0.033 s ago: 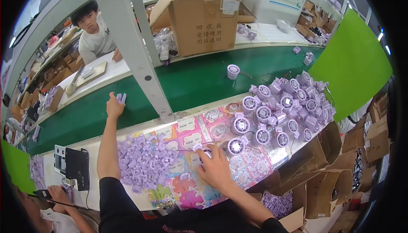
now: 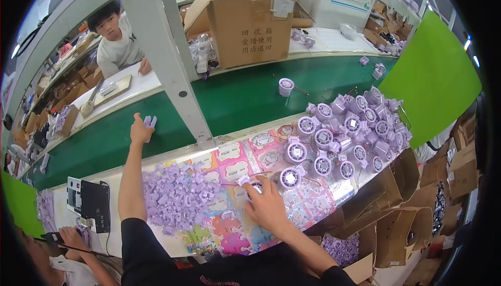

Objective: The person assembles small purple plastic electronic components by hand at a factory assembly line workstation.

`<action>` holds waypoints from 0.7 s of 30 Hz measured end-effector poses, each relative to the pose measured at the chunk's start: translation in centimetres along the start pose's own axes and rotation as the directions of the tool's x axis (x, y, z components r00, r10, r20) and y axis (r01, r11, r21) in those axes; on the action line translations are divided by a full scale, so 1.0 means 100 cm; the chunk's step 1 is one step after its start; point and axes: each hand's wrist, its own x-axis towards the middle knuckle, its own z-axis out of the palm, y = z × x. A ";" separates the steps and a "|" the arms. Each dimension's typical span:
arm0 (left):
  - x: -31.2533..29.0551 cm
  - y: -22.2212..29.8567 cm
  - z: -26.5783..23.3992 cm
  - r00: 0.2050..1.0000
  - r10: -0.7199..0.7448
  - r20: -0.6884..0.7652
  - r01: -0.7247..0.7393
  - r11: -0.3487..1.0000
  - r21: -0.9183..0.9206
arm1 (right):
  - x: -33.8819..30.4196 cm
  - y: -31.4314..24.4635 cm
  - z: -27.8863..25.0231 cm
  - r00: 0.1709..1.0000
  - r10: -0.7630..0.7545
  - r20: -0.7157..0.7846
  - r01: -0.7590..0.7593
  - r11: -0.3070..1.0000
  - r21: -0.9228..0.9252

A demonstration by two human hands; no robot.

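My left hand [image 2: 140, 131] reaches out over the green conveyor belt [image 2: 229, 88], fingers closed at a light-purple two-pronged plastic part [image 2: 150, 122]. My right hand [image 2: 267, 205] is curled round a purple round fan housing [image 2: 255, 186] just above the worktable, and the fingers cover much of it. Beside the housing shows a small purple clip-like piece [image 2: 243, 180] with a thin wire. Between my arms lies a heap of small purple plastic pieces [image 2: 180, 197]. To the right, many wired purple fan housings [image 2: 323, 139] are piled up, several standing near my right hand.
Colourful printed sheets [image 2: 235, 236] cover the table. A white metal post [image 2: 180, 85] rises between table and belt. One housing [image 2: 285, 87] stands on the belt. Beyond are a big cardboard box [image 2: 253, 33] and a person [image 2: 117, 51]. A black-and-white device [image 2: 94, 205] sits left; open cartons [image 2: 399, 234] stand right.
Almost nothing differs. My left hand and the part at its fingers have shifted very slightly; my right hand stays on the fan housing.
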 end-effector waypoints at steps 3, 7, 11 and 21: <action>-0.018 -0.001 -0.033 1.000 -0.019 -0.014 0.017 0.987 -0.162 | -0.011 0.014 -0.006 0.990 -0.133 0.052 0.123 0.979 0.163; -0.087 0.034 -0.082 0.970 0.244 -0.010 -0.236 0.925 -0.300 | -0.016 0.022 -0.008 0.996 -0.073 -0.056 0.091 0.892 0.444; -0.188 0.090 -0.108 0.795 0.607 0.000 -0.526 0.689 -0.499 | 0.004 0.016 -0.034 0.969 -0.104 -0.224 0.200 0.865 0.461; -0.286 0.166 -0.128 0.493 0.702 0.515 -0.360 0.703 -0.614 | 0.032 0.013 -0.091 0.842 -0.539 -0.009 0.505 0.783 0.364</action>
